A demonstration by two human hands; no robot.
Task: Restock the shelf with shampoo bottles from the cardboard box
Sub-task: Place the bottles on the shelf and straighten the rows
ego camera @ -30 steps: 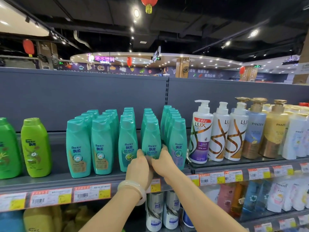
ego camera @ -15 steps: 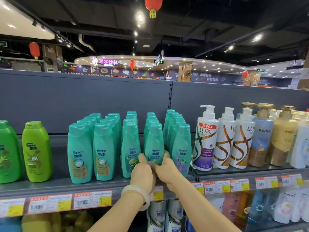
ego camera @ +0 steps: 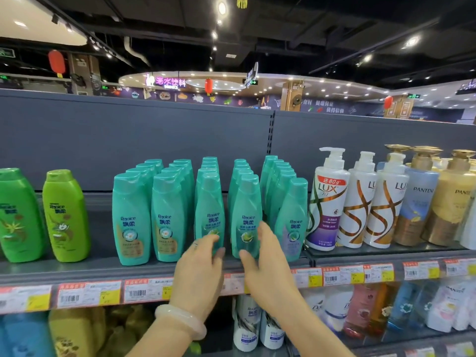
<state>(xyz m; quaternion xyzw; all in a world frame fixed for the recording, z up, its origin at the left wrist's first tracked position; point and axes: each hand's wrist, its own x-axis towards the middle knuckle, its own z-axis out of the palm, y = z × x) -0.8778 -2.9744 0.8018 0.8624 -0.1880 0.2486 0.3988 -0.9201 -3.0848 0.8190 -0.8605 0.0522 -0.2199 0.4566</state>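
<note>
Several rows of teal Rejoice shampoo bottles stand on the grey shelf (ego camera: 77, 271). My left hand (ego camera: 199, 271) hovers in front of the third front bottle (ego camera: 209, 212), its relaxed fingertips over the bottle's base. My right hand (ego camera: 268, 261) is beside the fourth front bottle (ego camera: 246, 215), fingers straight along its right side, thumb near its base. Neither hand holds a bottle. The cardboard box is out of view.
Two green Rejoice bottles (ego camera: 64, 215) stand at the left with a gap beside them. White Lux pump bottles (ego camera: 327, 199) and Pantene bottles (ego camera: 422, 197) fill the right. Price tags (ego camera: 90, 292) line the shelf edge. More bottles sit on the lower shelf.
Both hands gripped the base of the fourth front teal bottle together; they have let go, spread apart and drawn back slightly. The bottle stays standing in its row.
</note>
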